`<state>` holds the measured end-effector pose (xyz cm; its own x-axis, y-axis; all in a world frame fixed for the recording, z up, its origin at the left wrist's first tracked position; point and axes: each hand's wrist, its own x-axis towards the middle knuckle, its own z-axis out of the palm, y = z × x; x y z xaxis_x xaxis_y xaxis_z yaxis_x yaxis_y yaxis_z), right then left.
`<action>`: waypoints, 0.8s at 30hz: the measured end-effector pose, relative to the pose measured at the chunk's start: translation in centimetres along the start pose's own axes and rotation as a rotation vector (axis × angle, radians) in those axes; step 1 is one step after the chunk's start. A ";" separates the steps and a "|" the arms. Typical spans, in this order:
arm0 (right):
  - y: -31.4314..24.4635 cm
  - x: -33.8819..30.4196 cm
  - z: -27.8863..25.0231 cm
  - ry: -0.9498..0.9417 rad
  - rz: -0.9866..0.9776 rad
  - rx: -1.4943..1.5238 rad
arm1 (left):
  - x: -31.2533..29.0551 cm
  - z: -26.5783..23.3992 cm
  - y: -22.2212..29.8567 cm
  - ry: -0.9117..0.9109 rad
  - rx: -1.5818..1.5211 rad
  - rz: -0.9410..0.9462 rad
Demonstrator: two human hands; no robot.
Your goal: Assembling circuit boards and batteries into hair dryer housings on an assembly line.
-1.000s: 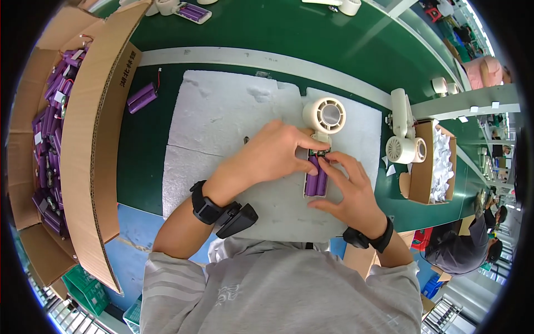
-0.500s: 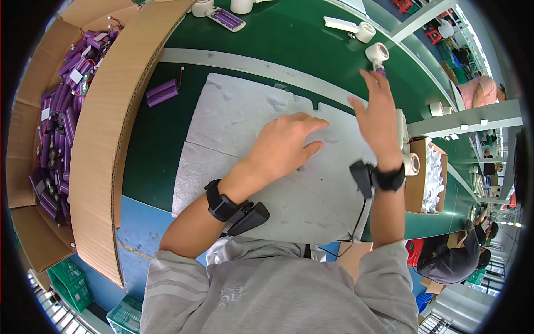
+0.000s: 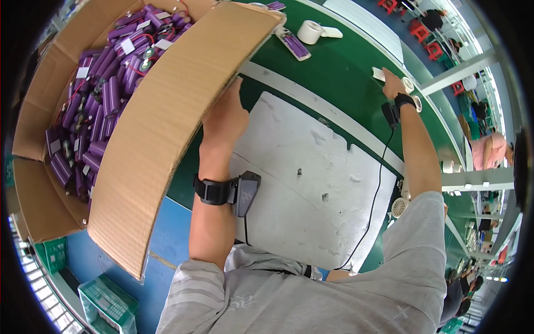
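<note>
Head view showed a green workbench (image 3: 334, 67) with a white mat (image 3: 311, 183) on it; the left hand (image 3: 225, 114) lay open-fingered beside the cardboard box (image 3: 161, 128) of purple battery packs (image 3: 94, 106); the right hand (image 3: 392, 83) touched a tape roll (image 3: 410, 84), its grip unclear; shelving stood beyond.

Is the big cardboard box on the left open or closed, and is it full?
Open. The cardboard box has its flaps folded outward, and many purple battery packs lie piled inside. The left hand is beside its near flap.
</note>
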<state>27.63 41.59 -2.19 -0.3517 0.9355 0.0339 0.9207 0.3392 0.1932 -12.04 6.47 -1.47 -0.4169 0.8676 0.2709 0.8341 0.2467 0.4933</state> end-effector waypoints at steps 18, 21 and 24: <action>-11.5 -21.7 -12.3 0.305 -0.492 0.441 | 1.6 -0.2 0.1 0.034 -0.249 -0.081; -14.6 -29.3 -12.3 0.382 -0.370 0.356 | 1.4 -1.0 1.2 0.106 -0.377 0.002; -16.5 -35.3 -11.7 0.406 -0.445 0.413 | 0.9 -1.7 3.7 -0.037 -0.675 -0.016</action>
<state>22.84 1.78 4.92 -0.6687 0.6174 0.4144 0.6368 0.7632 -0.1095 -9.95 7.42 2.01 -0.4048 0.8833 0.2364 0.4147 -0.0531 0.9084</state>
